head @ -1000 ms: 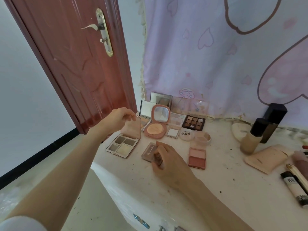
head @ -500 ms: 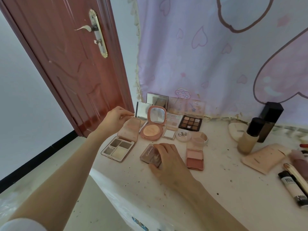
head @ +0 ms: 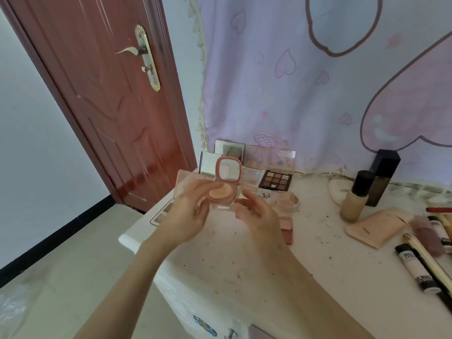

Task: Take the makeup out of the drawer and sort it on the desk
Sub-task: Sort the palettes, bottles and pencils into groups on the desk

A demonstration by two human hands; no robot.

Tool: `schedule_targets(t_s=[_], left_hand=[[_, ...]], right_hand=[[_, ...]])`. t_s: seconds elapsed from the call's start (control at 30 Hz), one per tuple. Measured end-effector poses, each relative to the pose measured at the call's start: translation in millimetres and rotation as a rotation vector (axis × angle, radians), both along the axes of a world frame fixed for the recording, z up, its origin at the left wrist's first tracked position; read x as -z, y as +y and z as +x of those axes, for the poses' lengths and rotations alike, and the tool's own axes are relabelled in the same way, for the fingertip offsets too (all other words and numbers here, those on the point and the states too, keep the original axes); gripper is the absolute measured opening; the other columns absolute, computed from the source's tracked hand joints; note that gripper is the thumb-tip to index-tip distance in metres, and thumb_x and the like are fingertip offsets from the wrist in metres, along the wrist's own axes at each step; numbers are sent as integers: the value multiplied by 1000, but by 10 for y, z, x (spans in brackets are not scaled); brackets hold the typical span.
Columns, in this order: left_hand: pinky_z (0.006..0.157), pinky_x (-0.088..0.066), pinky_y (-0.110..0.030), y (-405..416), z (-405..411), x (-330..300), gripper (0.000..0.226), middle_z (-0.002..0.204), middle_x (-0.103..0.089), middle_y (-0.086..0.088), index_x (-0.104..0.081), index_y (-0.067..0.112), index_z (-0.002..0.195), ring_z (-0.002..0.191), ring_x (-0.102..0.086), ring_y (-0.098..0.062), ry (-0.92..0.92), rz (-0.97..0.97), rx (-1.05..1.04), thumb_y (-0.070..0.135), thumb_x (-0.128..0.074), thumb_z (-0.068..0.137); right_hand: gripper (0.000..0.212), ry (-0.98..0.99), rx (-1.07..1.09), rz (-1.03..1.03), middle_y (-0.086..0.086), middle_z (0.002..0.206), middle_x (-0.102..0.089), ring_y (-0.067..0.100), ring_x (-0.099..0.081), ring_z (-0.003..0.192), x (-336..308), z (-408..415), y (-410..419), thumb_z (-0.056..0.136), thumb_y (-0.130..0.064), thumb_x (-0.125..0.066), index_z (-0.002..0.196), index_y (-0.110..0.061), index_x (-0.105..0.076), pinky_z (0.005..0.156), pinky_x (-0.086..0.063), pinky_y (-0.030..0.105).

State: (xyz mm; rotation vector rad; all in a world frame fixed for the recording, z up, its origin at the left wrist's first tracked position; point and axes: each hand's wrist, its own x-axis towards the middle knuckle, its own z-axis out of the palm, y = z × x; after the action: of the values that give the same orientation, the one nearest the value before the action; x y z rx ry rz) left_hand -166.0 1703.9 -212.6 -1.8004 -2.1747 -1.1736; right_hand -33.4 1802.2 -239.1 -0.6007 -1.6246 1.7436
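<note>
Both hands, left point(head: 186, 211) and right point(head: 256, 214), pinch a small clear compact point(head: 221, 206) above the crowded counter point(head: 244, 265); a slip could topple the propped pink compact point(head: 226, 182) just behind.

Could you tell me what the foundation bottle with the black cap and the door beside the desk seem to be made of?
The foundation bottle looks like clear or frosted glass, possibly plastic: beige liquid shows through its wall, under an opaque matte black cap, probably plastic. The door looks like reddish-brown wood or wood-look veneer with a glossy finish, judging by moulded panels and sheen; its handle plate looks like brass-toned metal.
</note>
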Motion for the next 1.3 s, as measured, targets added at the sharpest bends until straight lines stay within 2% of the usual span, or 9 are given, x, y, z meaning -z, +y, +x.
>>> schedule_targets(t_s=[0.1, 0.2, 0.3, 0.47, 0.7, 0.87, 0.97, 1.03, 1.3], left_hand=[[94, -35, -9, -52, 242, 41, 40, 113, -55, 16, -55, 17, 123, 107, -47, 8, -8, -5, 72, 13, -51, 84], [89, -43, -17, -45, 345, 50, 31, 108, -62, 6, -62, 18, 115, 101, -56, -4, 31, 34, 83, 30, -52, 89], [86, -45, -17, -14, 421, 7, 29, 105, -61, 4, -64, 16, 110, 98, -57, -7, 97, 74, 69, 31, -56, 87], [104, -31, -14, 31, 455, -77, 55, 130, -51, 4, -55, 16, 125, 121, -44, -5, 128, 29, 42, 45, -59, 78], [104, -32, -25, 36, 437, -147, 70, 132, -47, 6, -39, 23, 137, 123, -40, -7, 58, -10, 54, 42, -65, 75], [104, -25, -10, 42, 458, -159, 65, 137, -41, 8, -41, 27, 136, 127, -32, 4, 3, -36, 85, 35, -68, 78], [97, -32, -6, -17, 536, -316, 43, 130, -53, 11, -58, 24, 122, 121, -43, 6, -358, -86, 102, 33, -59, 80], [86, -40, -7, -47, 562, -403, 31, 115, -64, 13, -66, 18, 111, 109, -54, 5, -580, -82, 101, 29, -53, 86], [92, -49, -28, 48, 509, -348, 20, 96, -69, 15, -68, 36, 99, 90, -63, 1, -550, -190, -112, 43, -52, 88]], right_hand=[[31, 158, -47, -225, 3, 96, -67, 17, -63, 90, -50, 31, 104, 80, -25, -67, 109, -17, -59, 77, -48, 28], [30, 341, -183, -286, 14, 82, -60, 22, -58, 81, -100, 93, 147, 85, -27, -58, 92, 2, -57, 76, -46, 29], [56, 408, -297, -365, 26, 101, -49, 32, -49, 97, -131, 113, 128, 91, -38, -53, 104, 16, -51, 87, -39, 39], [55, 424, -381, -486, 22, 126, -52, 27, -49, 122, -191, 153, 125, 96, -36, -39, 130, 7, -44, 102, -41, 34], [43, 339, -470, -525, 6, 117, -64, 19, -60, 109, -225, 210, 158, 94, -38, -41, 125, -13, -57, 88, -48, 29], [37, 332, -425, -406, 12, 112, -63, 23, -58, 109, -200, 210, 186, 89, -30, -52, 116, -6, -61, 93, -46, 36], [19, 371, -364, -332, 8, 97, -67, 21, -61, 98, -195, 187, 221, 80, -17, -59, 96, -8, -66, 91, -49, 32], [26, 255, -231, -117, 7, 105, -69, 19, -62, 104, -185, 175, 250, 81, -12, -65, 106, -11, -65, 91, -48, 25], [58, 160, -49, 361, -5, 118, -52, 10, -52, 114, -36, 97, 47, 70, -6, -75, 122, -13, -50, 97, -45, 22]])
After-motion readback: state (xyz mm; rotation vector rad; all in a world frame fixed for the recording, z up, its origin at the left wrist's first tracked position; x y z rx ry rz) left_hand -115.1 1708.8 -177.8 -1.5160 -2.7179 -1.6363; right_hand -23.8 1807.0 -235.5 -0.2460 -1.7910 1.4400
